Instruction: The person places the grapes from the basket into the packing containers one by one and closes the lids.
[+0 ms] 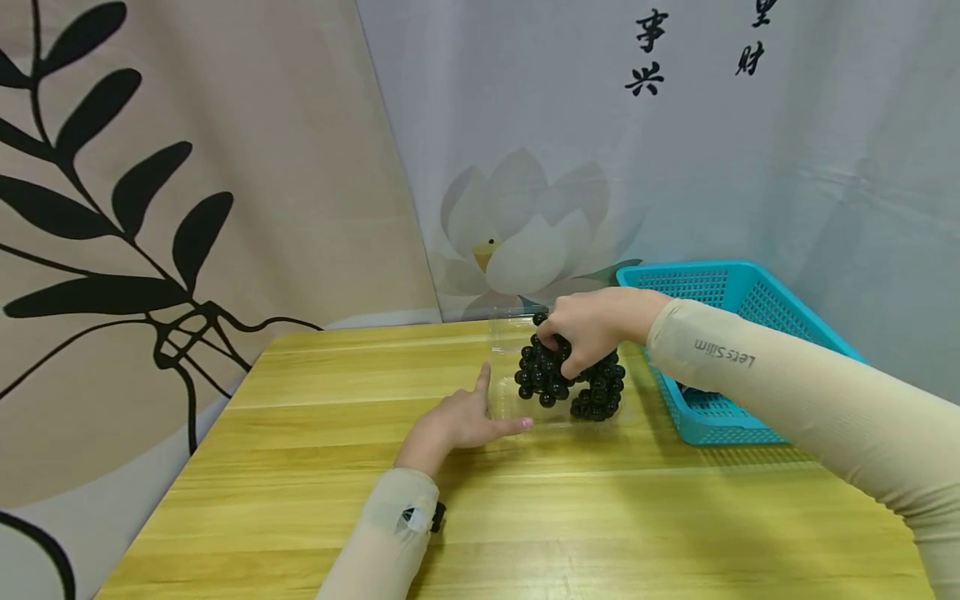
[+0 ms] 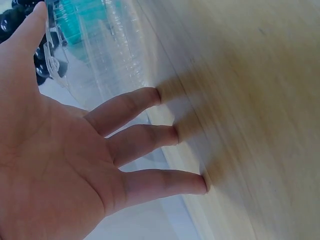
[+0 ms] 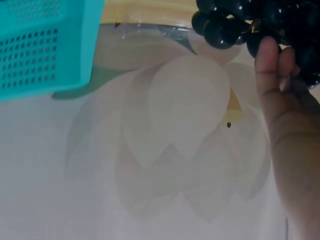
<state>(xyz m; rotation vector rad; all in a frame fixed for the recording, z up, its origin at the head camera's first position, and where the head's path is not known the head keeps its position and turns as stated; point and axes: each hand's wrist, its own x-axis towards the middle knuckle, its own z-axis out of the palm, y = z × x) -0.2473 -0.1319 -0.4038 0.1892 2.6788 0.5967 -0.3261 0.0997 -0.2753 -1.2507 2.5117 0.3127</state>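
Observation:
A bunch of black grapes (image 1: 542, 375) is in the grip of my right hand (image 1: 588, 325), whose fingers curl into its top from above. In the right wrist view, the fingertips press against the round, shiny grapes (image 3: 225, 30). Beneath and around the bunch is a clear plastic box (image 1: 512, 408), seen more closely in the left wrist view as a ribbed wall (image 2: 95, 45). My left hand (image 1: 457, 419) is spread at the box's near left corner, thumb and index finger along its sides. Three of its other fingertips (image 2: 195, 182) rest on the wooden table.
On the right, a turquoise perforated basket (image 1: 720, 435) stands on the table (image 1: 360, 417), partly covered by my right forearm; something dark lies inside it. A printed curtain (image 1: 322, 167) hangs right behind the table's back edge.

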